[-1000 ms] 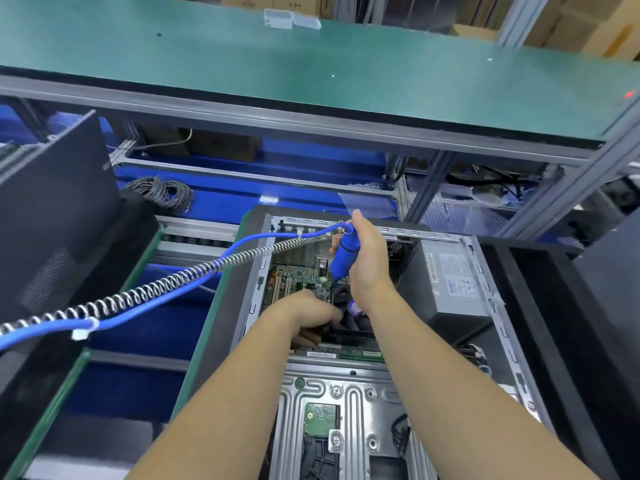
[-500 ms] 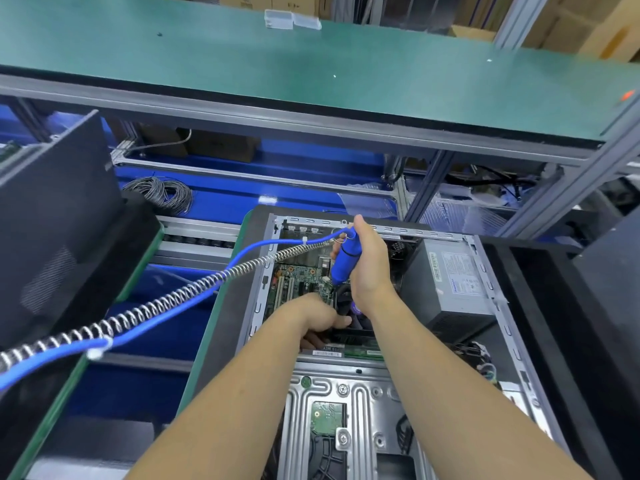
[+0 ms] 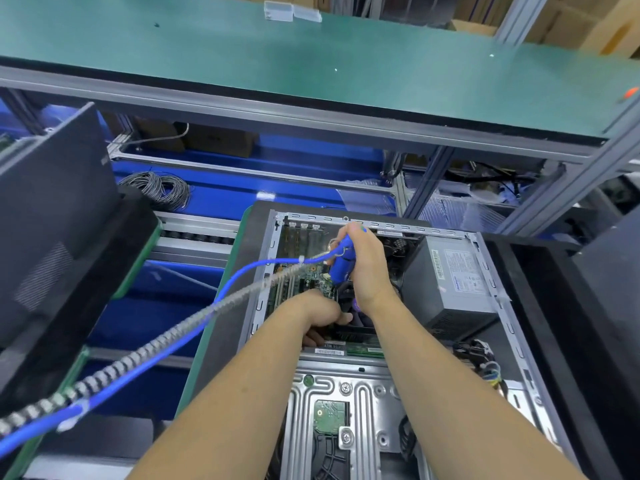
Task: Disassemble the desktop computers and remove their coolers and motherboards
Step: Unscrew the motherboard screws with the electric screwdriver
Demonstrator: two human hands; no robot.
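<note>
An opened desktop case (image 3: pixel 491 292) lies on its side in front of me, its green motherboard (image 3: pixel 301 271) exposed at the far left inside. My right hand (image 3: pixel 367 268) grips a blue powered screwdriver (image 3: pixel 341 261) upright, tip down over the board near the cooler, which both hands mostly hide. My left hand (image 3: pixel 318 315) rests inside the case beside the screwdriver tip, fingers curled onto a dark part by the memory sticks (image 3: pixel 360 341); what it holds is hidden.
The screwdriver's blue hose and coiled cable (image 3: pixel 166 344) stretch left across the bench. A grey power supply (image 3: pixel 453 282) fills the case's right side, a drive cage (image 3: pixel 343 410) the near end. Black case panels (image 3: pixel 52 230) stand left; a green shelf (image 3: pixel 311 57) overhangs.
The view has shifted slightly; the screwdriver and right hand stay over the same spot on the board. The left hand keeps its place beside the tip.
</note>
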